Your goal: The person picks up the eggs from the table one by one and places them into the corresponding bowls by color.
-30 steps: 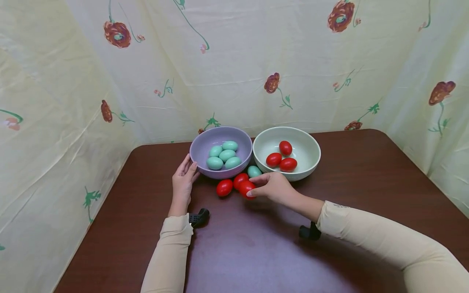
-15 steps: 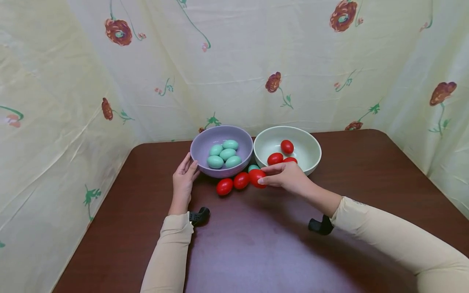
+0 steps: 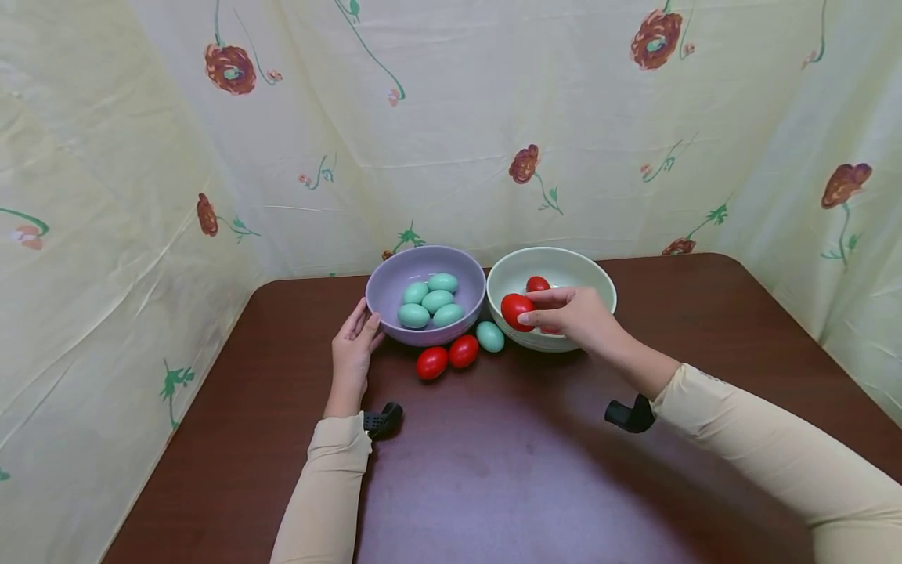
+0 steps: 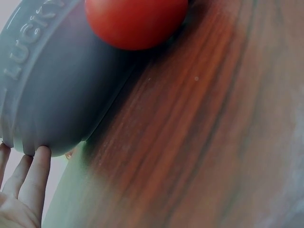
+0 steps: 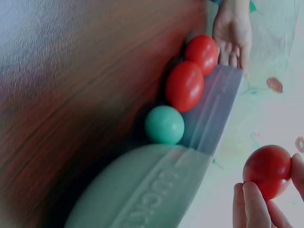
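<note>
My right hand (image 3: 585, 317) pinches a red egg (image 3: 517, 312) between thumb and fingers, over the near-left rim of the pale green bowl (image 3: 588, 278). Inside that bowl other red eggs (image 3: 539, 284) show, partly hidden by the hand. The straight fingers of my left hand (image 3: 350, 356) touch the left side of the purple bowl (image 3: 384, 286), which contains several mint-green eggs (image 3: 437, 301). In the left wrist view, fingertips rest on the bowl's outer wall (image 4: 61, 99). Before the bowls on the table lie two red eggs (image 3: 432, 363) and one mint-green egg (image 3: 489, 337).
Both bowls stand side by side near the back edge of the dark brown table (image 3: 451, 462). Behind them hangs a cream curtain (image 3: 437, 141) with flowers. Black wrist devices (image 3: 629, 413) sit by both sleeves.
My right hand has lifted the red egg from the group on the table and carried it right and away from me, over the green bowl's rim. The left hand stays at the purple bowl.
</note>
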Demonstrator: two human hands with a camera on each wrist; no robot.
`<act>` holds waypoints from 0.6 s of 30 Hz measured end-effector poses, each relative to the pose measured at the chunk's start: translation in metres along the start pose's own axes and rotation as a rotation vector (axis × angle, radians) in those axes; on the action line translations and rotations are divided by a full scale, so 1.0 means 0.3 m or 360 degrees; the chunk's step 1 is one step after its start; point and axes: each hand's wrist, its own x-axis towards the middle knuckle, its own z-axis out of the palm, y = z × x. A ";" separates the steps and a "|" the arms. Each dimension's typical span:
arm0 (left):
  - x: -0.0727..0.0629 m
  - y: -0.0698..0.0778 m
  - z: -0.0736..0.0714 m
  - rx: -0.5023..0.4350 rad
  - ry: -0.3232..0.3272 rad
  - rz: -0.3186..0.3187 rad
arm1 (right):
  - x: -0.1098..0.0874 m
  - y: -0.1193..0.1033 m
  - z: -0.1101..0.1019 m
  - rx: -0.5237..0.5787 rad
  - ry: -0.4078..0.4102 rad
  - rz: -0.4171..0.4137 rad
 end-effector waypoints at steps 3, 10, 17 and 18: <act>0.001 0.001 0.000 0.0004 0.0000 0.0000 | 0.010 -0.004 -0.018 -0.0033 0.0018 0.0029; 0.002 0.003 0.000 0.0007 0.0001 -0.0004 | 0.028 -0.007 -0.052 -0.0067 0.0072 0.0057; -0.001 0.005 -0.003 0.0017 -0.0009 -0.0020 | 0.052 -0.001 -0.080 -0.0050 0.0108 0.0083; -0.001 0.005 -0.003 0.0018 -0.0010 -0.0021 | 0.057 0.002 -0.084 -0.0034 0.0111 0.0089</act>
